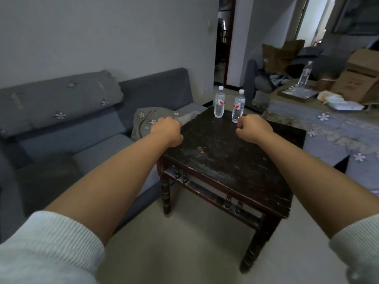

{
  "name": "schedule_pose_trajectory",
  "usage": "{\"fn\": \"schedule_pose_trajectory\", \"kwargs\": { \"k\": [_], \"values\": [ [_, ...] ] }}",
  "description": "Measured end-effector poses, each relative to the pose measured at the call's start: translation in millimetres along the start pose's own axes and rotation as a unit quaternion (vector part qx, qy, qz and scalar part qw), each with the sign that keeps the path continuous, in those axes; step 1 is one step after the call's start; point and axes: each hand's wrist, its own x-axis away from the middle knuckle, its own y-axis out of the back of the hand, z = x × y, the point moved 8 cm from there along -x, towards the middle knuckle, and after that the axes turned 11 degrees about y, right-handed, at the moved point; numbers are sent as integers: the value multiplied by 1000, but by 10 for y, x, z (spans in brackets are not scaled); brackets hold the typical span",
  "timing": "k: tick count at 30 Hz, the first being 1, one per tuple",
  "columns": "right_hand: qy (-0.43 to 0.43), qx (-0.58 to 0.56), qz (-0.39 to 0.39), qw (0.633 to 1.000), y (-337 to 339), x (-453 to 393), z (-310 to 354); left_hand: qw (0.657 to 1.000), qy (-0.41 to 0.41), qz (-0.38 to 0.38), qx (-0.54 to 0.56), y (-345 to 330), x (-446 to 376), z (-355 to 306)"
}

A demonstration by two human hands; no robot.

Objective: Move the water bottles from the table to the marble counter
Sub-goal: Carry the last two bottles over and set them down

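Bottles (219, 103) (238, 106) upright at desk (225, 152) far edge, third (305, 73) on counter; both hands (167, 131) (253, 128) loosely curled, empty; light, smooth, squashy plastic, grab mid-body.

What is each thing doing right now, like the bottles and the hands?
Left bottle: upright on the dark table, cap on.
Right bottle: upright on the table, cap on, untouched.
Far bottle: upright on the cluttered surface at the back.
Left hand: curled, empty.
Right hand: curled, empty, close to the right bottle.
Cardboard box: flaps open.
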Motion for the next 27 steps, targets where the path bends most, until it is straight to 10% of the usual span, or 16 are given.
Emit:
{"fn": "schedule_pose_trajectory", "kwargs": {
  "k": [27],
  "values": [
    [-195, -115, -58, 972, -704, -4064, -2333, 986, -134, 68, 66, -360, -5135, -1963]
  ]
}}
